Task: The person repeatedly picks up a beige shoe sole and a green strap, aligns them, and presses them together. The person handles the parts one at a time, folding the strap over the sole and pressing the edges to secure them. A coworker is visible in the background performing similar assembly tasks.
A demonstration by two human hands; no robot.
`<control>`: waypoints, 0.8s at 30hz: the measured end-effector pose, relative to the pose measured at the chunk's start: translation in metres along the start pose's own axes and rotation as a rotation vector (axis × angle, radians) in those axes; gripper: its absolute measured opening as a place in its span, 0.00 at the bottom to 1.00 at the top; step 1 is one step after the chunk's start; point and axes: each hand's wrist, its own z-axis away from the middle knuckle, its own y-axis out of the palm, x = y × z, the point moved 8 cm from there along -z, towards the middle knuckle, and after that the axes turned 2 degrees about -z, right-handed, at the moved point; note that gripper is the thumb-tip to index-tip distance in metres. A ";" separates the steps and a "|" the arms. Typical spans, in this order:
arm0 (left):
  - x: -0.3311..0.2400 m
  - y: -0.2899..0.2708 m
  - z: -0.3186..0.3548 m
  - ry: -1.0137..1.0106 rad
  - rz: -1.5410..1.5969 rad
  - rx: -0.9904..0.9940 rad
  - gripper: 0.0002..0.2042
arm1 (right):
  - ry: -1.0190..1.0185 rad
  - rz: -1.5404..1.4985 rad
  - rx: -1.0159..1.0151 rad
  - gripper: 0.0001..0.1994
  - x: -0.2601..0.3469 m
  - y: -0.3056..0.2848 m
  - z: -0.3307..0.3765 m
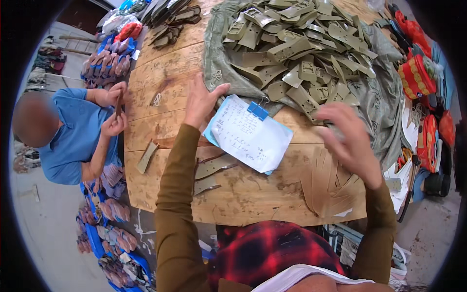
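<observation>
My left hand [200, 101] is at the near left edge of a grey-green woven sack [214, 53], its thumb spread from the fingers and nothing held. Beside that wrist lies a sheet of handwritten paper [250, 134] on a light blue backing, with a blue binder clip [258, 111] at its top. Over the right front of the sack my right hand [349, 138] hovers, slightly blurred, thumb and fingers apart and empty. A large heap of olive, curved pieces with holes [301, 48] covers the sack. Below my right hand is a fan of flat tan strips [323, 182].
A few loose olive pieces [214, 166] lie by my left forearm, another [147, 156] farther left. Dark pieces [172, 22] are stacked at the far left of the wooden table [160, 73]. A co-worker in a blue shirt [80, 136] handles a brown strip. Red bags [418, 78] stand at right.
</observation>
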 end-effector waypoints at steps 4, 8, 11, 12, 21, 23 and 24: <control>0.016 0.013 -0.022 -0.103 0.309 0.182 0.29 | -0.137 0.313 0.057 0.11 0.011 0.092 -0.080; -0.023 -0.018 -0.009 0.185 -0.039 -0.042 0.23 | -0.118 0.724 0.102 0.05 -0.032 0.162 -0.122; -0.002 0.016 0.014 -0.055 0.307 0.472 0.19 | -0.123 0.624 0.024 0.04 -0.035 0.161 -0.127; 0.007 0.035 0.012 -0.098 0.438 0.552 0.18 | -0.118 0.570 -0.033 0.04 -0.034 0.149 -0.129; -0.011 0.080 -0.048 0.135 0.172 0.513 0.17 | -0.216 0.408 0.084 0.03 -0.015 0.157 -0.103; 0.009 0.056 -0.050 0.286 0.146 0.393 0.19 | -0.169 0.184 0.095 0.05 -0.020 0.147 -0.096; 0.014 0.038 -0.039 0.444 0.252 0.245 0.20 | -0.124 0.014 0.105 0.07 -0.014 0.130 -0.095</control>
